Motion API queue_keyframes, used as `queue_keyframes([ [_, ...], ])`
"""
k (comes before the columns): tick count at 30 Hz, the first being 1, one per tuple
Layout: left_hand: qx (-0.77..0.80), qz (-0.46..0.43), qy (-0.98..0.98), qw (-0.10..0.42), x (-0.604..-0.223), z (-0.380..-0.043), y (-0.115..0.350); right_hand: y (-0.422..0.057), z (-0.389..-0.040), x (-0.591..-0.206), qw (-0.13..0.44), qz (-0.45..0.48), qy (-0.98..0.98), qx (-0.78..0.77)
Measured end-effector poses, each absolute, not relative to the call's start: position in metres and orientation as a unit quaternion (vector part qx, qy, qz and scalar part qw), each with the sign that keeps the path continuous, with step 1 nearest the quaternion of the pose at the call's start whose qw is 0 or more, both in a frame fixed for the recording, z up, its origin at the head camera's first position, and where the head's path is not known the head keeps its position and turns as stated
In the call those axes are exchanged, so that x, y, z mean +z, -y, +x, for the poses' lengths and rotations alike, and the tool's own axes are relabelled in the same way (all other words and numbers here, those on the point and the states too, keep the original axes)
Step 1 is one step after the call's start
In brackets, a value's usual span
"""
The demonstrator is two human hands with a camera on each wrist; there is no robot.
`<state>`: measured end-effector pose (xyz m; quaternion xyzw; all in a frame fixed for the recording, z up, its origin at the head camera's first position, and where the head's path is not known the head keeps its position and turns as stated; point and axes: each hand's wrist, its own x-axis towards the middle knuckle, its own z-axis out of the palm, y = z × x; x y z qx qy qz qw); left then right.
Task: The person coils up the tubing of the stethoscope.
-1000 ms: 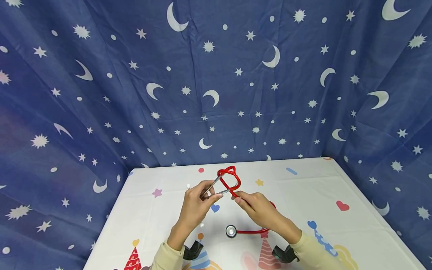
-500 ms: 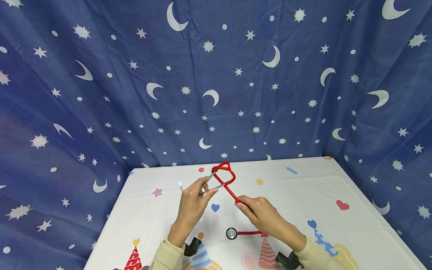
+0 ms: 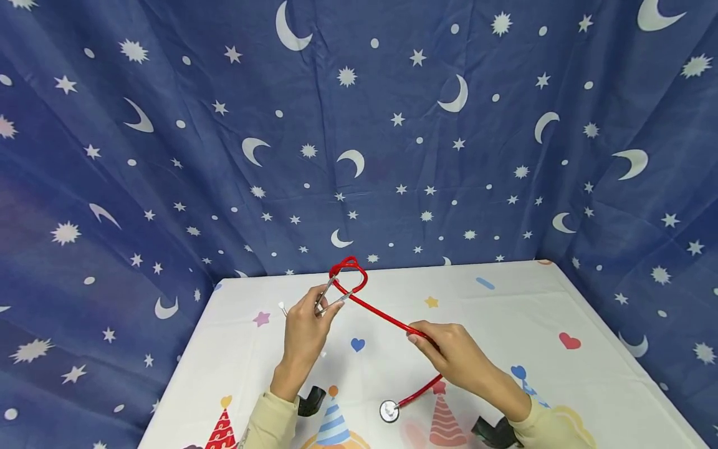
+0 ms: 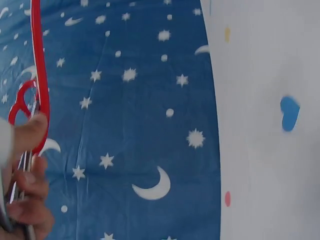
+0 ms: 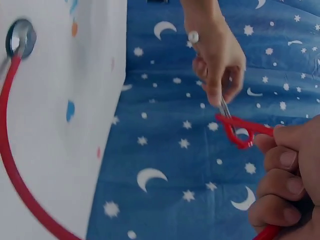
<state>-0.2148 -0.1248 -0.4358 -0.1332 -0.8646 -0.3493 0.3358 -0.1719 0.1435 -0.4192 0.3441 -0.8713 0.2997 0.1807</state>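
Observation:
A red stethoscope (image 3: 384, 315) is stretched between the two hands above the table. The left hand (image 3: 305, 332) grips its metal ear tubes (image 3: 344, 298); one white eartip (image 3: 282, 305) sticks out behind that hand. Beyond the fingers, the red tubing forms a small knotted loop (image 3: 350, 264). With curled fingers, the right hand (image 3: 457, 355) holds the tubing farther along, as the right wrist view also shows. From this hand the tube hangs down to the round silver chest piece (image 3: 389, 411), low near the table. In the left wrist view the left hand (image 4: 30, 185) is partly cut off.
A white tablecloth (image 3: 493, 312) printed with hearts, stars and party hats covers the table. Behind it and along both sides hangs a blue curtain (image 3: 392, 168) with moons and stars. Black wrist straps (image 3: 311, 401) show below the hands.
The left hand has moved left and away with the ear tubes and loop. The right hand has shifted slightly right, more tubing showing between the hands. The chest piece has moved slightly nearer the person.

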Motion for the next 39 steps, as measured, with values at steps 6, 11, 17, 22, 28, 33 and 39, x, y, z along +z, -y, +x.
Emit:
queue_keyframes([
  [6,-0.310,-0.177,0.884,0.301,-0.434,-0.217,0.122,-0.158,-0.180,-0.400,0.272,0.375,0.844,0.271],
  [11,-0.285,-0.222,0.886,0.291,-0.431,-0.214,0.114,-0.161,-0.188,-0.379,0.315,0.387,0.827,0.258],
  [17,-0.263,-0.278,0.879,0.283,-0.421,-0.207,0.104,-0.157,-0.198,-0.357,0.361,0.411,0.798,0.255],
  [22,-0.259,-0.306,0.877,0.265,-0.415,-0.199,0.098,-0.151,-0.204,-0.346,0.364,0.421,0.794,0.244],
  [28,-0.247,-0.359,0.860,0.266,-0.411,-0.186,0.094,-0.149,-0.211,-0.344,0.325,0.431,0.804,0.251],
  [33,-0.246,-0.403,0.844,0.255,-0.405,-0.176,0.090,-0.151,-0.214,-0.345,0.299,0.449,0.800,0.264],
  [39,-0.253,-0.445,0.817,0.266,-0.398,-0.169,0.086,-0.152,-0.219,-0.347,0.261,0.448,0.804,0.291],
])
